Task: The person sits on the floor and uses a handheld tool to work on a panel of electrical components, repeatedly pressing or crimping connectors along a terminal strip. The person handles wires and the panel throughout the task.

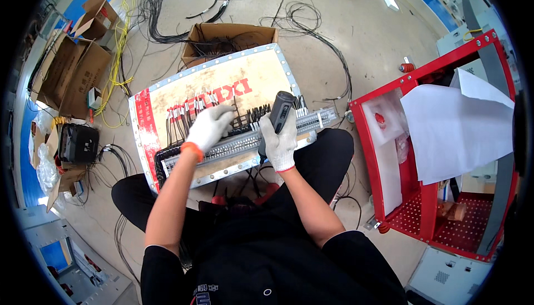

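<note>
Across my lap lies a wooden-topped board (217,82) with a riveted metal edge and red print. Along its near side runs a long grey terminal strip (222,148), wired with a row of black wires (253,113) that carry white marker sleeves. My left hand (210,128), in a white glove with an orange cuff, bends its fingers together at the wires near the strip's middle; whatever is between the fingertips is too small to make out. In a white glove too, my right hand (280,142) grips a dark cordless screwdriver (282,110) over the strip's right half.
Beyond the board stands a cardboard box (256,33) holding dark wires. To the right is a red metal frame (409,191) with white paper sheets (453,127) on it. Cartons (78,71), a black case (79,144) and yellow cable (119,55) lie left. Loose black cables (334,55) cross the floor.
</note>
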`<state>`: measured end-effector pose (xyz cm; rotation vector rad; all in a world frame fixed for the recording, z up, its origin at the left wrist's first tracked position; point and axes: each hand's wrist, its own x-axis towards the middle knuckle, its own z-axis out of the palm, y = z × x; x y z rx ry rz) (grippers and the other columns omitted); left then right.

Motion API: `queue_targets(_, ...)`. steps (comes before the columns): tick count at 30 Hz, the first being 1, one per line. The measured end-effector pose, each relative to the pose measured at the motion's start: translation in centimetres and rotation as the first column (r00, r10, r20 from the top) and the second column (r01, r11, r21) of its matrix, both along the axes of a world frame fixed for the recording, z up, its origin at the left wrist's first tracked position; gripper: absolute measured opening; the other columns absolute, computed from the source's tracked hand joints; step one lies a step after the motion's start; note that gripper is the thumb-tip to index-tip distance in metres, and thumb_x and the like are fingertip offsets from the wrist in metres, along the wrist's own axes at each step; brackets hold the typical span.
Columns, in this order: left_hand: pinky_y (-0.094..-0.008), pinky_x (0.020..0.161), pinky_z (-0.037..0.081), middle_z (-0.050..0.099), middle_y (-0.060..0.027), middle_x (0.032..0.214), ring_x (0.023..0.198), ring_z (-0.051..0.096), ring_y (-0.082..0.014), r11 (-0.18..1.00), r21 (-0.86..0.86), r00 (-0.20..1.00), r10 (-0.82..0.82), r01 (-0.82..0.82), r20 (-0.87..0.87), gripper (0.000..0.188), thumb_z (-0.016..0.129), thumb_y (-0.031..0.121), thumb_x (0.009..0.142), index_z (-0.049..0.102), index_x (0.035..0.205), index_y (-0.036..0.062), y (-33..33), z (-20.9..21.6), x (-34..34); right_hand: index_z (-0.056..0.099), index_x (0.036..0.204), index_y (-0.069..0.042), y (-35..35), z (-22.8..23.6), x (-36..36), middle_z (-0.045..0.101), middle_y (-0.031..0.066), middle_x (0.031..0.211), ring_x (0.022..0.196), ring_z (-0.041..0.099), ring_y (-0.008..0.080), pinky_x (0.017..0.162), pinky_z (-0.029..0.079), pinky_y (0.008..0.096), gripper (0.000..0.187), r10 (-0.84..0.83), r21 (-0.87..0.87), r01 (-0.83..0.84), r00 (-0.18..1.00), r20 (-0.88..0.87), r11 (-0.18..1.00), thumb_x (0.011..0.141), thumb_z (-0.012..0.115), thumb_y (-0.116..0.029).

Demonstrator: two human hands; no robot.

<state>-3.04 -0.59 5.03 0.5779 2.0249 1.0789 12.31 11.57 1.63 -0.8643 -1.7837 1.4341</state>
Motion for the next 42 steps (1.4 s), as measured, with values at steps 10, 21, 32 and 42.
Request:
queue_targets(10, -0.0446, 0.078, 0.056, 0.066, -0.0143, 0.105, 0.1, 0.067, -0.0314, 0.945, -0.139, 0.565, 0.056, -0.296, -0.823, 0.047, 0.083, 0.025, 0.075, 0.06, 0.112, 0.0076, 3.7, -2.5, 5.0, 0.056, 0.105, -0.002, -0.3, -0.4, 0.1, 0.058, 0.0074, 0.082, 0.069, 0.058, 0.02, 0.067, 0.05, 0.0358, 0.03, -0.018, -0.012, 0.017, 0.998, -0.062, 1.0, 0.086, 0.071, -0.019)
queue_targets(21, -0.0379, 0.071, 0.055, 0.07, -0.0155, 0.076, 0.074, 0.07, -0.0267, 0.981, -0.133, 0.906, 0.074, -0.142, -0.418, 0.031, 0.076, 0.032, 0.079, 0.069, 0.082, 0.002, 3.7, -4.8, 1.4, 0.057, 0.106, -0.001, -0.5, 0.3, -0.2, 0.058, 0.0079, 0.083, 0.071, 0.058, 0.0212, 0.069, 0.05, 0.035, 0.029, -0.031, 0.102, 0.038, 0.997, -0.077, 0.994, 0.087, 0.07, -0.018)
queue_targets(32, -0.024, 0.081, 0.05, 0.072, -0.0017, 0.095, 0.088, 0.064, -0.0079, 0.856, 0.412, 0.939, 0.214, -0.314, 0.271, 0.018, 0.066, 0.0, 0.092, 0.071, 0.109, -0.0003, 1.7, -4.3, 1.1, 0.052, 0.109, 0.0, -0.6, 0.2, 0.1, 0.06, 0.007, 0.085, 0.068, 0.059, 0.0146, 0.066, 0.051, 0.0315, 0.029, 0.02, 0.05, -0.015, 0.996, -0.092, 0.999, 0.09, 0.067, -0.016)
queue_targets(42, -0.0259, 0.079, 0.051, 0.066, -0.0004, 0.094, 0.088, 0.061, -0.0101, 0.936, 0.345, 0.983, 0.119, -0.064, -0.141, 0.016, 0.066, -0.001, 0.091, 0.065, 0.107, 0.0026, 2.4, -4.1, 0.6, 0.053, 0.112, 0.001, -0.1, -0.8, 0.0, 0.061, 0.0083, 0.085, 0.07, 0.061, 0.0172, 0.068, 0.051, 0.033, 0.035, -0.006, 0.154, 0.017, 0.998, -0.07, 0.988, 0.09, 0.068, -0.022)
